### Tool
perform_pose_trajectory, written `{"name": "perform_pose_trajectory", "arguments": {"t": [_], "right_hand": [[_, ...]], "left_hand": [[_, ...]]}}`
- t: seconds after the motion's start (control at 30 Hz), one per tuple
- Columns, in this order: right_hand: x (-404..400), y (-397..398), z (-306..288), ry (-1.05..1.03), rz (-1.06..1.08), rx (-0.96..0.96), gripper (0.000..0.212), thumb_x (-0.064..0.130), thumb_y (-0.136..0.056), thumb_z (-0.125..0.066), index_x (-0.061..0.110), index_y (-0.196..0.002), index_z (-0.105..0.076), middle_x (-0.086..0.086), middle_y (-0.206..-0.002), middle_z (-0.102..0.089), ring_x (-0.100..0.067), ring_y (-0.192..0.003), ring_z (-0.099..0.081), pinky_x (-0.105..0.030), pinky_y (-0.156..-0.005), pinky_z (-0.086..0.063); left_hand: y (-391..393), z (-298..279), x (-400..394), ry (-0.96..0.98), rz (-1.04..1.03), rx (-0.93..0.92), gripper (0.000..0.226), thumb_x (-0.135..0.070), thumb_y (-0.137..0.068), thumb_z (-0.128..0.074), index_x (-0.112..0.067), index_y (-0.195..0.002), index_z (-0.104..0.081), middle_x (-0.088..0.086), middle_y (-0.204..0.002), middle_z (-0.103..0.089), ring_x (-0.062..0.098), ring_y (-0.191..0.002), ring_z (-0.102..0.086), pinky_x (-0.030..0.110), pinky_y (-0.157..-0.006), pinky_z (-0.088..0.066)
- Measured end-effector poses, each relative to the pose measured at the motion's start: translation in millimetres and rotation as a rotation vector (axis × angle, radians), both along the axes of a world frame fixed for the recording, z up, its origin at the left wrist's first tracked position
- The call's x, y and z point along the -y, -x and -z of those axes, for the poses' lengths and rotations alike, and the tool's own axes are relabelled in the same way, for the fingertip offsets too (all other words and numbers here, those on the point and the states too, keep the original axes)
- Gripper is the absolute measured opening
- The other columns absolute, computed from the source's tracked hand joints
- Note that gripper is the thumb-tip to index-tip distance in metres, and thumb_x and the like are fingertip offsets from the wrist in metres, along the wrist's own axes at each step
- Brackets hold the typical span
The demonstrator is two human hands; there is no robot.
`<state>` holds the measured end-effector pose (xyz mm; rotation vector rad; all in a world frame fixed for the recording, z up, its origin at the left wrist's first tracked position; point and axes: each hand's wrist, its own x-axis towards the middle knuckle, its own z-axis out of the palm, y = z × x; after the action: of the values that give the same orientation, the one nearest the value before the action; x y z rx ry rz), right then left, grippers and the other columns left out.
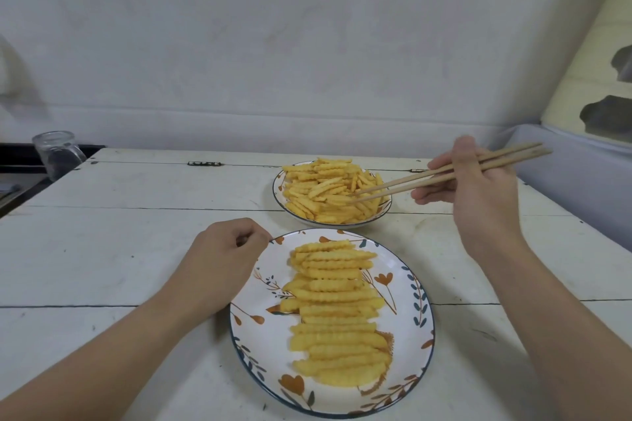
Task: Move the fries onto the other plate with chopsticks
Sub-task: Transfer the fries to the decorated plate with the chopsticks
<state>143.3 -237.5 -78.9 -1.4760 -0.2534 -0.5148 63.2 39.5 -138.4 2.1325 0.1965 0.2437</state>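
A heap of crinkle-cut fries (328,190) fills the far plate (278,185). The near plate (415,328), white with leaf and flower patterns, carries a neat row of fries (337,311) laid side by side. My right hand (478,188) holds a pair of wooden chopsticks (417,178); their tips reach into the right side of the far heap. My left hand (224,258) rests with curled fingers at the near plate's upper-left rim, thumb and forefinger at the edge.
The plates stand on a white plank table (119,249). A clear glass mug (58,154) stands at the far left corner. A white wall runs behind, and a grey-covered object (574,174) borders the table's right side.
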Motion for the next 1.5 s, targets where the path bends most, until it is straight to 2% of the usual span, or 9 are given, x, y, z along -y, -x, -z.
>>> {"name": "perform_pose_trajectory", "arguments": {"t": [0.13, 0.23, 0.4, 0.53, 0.73, 0.87, 1.1, 1.3, 1.5], "right_hand": [[6, 10, -12, -0.056, -0.154, -0.057, 0.051, 0.038, -0.106, -0.042, 0.001, -0.074, -0.058, -0.011, -0.05, -0.058, -0.029, -0.042, -0.06, -0.03, -0.044, -0.051], [0, 13, -10, -0.014, -0.188, -0.083, 0.051, 0.04, -0.103, -0.044, 0.0, -0.074, -0.057, -0.011, -0.048, -0.058, -0.028, -0.042, -0.061, -0.029, -0.043, -0.05], [1, 11, -9, -0.006, -0.188, -0.092, 0.05, 0.044, -0.099, -0.048, 0.0, -0.077, -0.06, -0.012, -0.051, -0.06, -0.028, -0.044, -0.063, -0.031, -0.045, -0.053], [6, 8, -10, -0.043, -0.157, -0.058, 0.052, 0.049, -0.093, -0.05, 0.001, -0.076, -0.061, -0.011, -0.053, -0.061, -0.029, -0.045, -0.063, -0.033, -0.046, -0.054], [-5, 1, 4, -0.023, -0.066, -0.014, 0.04, 0.029, -0.106, -0.046, 0.003, -0.08, -0.063, -0.005, -0.06, -0.065, -0.03, -0.056, -0.069, -0.037, -0.058, -0.06], [-22, -3, 20, 0.096, -0.066, 0.01, 0.029, 0.018, -0.105, -0.051, 0.005, -0.085, -0.067, 0.004, -0.063, -0.065, -0.027, -0.059, -0.07, -0.034, -0.061, -0.06], [-40, -11, 28, 0.13, -0.121, 0.046, 0.028, 0.024, -0.104, -0.051, 0.005, -0.09, -0.067, 0.004, -0.069, -0.066, -0.027, -0.065, -0.071, -0.028, -0.062, -0.059], [-23, -2, -1, -0.065, -0.052, 0.047, 0.045, 0.03, -0.108, -0.042, 0.0, -0.081, -0.061, -0.006, -0.058, -0.062, -0.028, -0.05, -0.067, -0.035, -0.052, -0.059], [6, 26, -32, -0.099, -0.248, 0.037, 0.056, 0.042, -0.102, -0.043, 0.018, -0.056, -0.064, -0.003, -0.049, -0.054, -0.027, -0.036, -0.055, -0.027, -0.042, -0.045]], "left_hand": [[0, 0, 0, 0.014, 0.006, -0.001, 0.027, -0.025, -0.098, -0.053, -0.021, -0.086, -0.077, 0.006, -0.083, -0.074, 0.024, -0.07, -0.064, 0.03, -0.064, -0.044], [0, 0, 1, 0.022, 0.003, -0.001, 0.028, -0.025, -0.098, -0.054, -0.022, -0.084, -0.078, 0.003, -0.082, -0.075, 0.032, -0.08, -0.067, 0.03, -0.065, -0.045], [1, 0, 0, 0.027, 0.003, 0.0, 0.027, -0.024, -0.098, -0.055, -0.022, -0.085, -0.078, 0.001, -0.082, -0.076, 0.03, -0.083, -0.069, 0.029, -0.065, -0.046], [1, 0, 0, 0.02, 0.002, 0.001, 0.028, -0.025, -0.099, -0.054, -0.023, -0.084, -0.078, -0.002, -0.078, -0.075, 0.016, -0.068, -0.065, 0.027, -0.062, -0.045], [0, 0, 1, 0.013, -0.004, 0.01, 0.028, -0.025, -0.099, -0.054, -0.022, -0.083, -0.078, -0.004, -0.074, -0.073, 0.01, -0.062, -0.059, 0.028, -0.06, -0.044], [-1, 1, 0, 0.018, -0.006, 0.011, 0.027, -0.025, -0.098, -0.055, -0.022, -0.084, -0.078, -0.002, -0.076, -0.074, 0.012, -0.065, -0.061, 0.028, -0.062, -0.044], [-2, 2, -1, 0.017, -0.006, 0.002, 0.026, -0.026, -0.098, -0.056, -0.022, -0.085, -0.078, 0.001, -0.082, -0.076, 0.029, -0.082, -0.069, 0.03, -0.066, -0.048], [-2, 2, -1, 0.014, -0.009, 0.003, 0.026, -0.025, -0.098, -0.055, -0.02, -0.086, -0.078, -0.002, -0.083, -0.076, 0.025, -0.082, -0.07, 0.03, -0.067, -0.05], [0, 1, 0, 0.001, -0.006, 0.003, 0.026, -0.025, -0.098, -0.054, -0.018, -0.088, -0.077, 0.003, -0.085, -0.075, 0.029, -0.085, -0.068, 0.028, -0.064, -0.046]]}}
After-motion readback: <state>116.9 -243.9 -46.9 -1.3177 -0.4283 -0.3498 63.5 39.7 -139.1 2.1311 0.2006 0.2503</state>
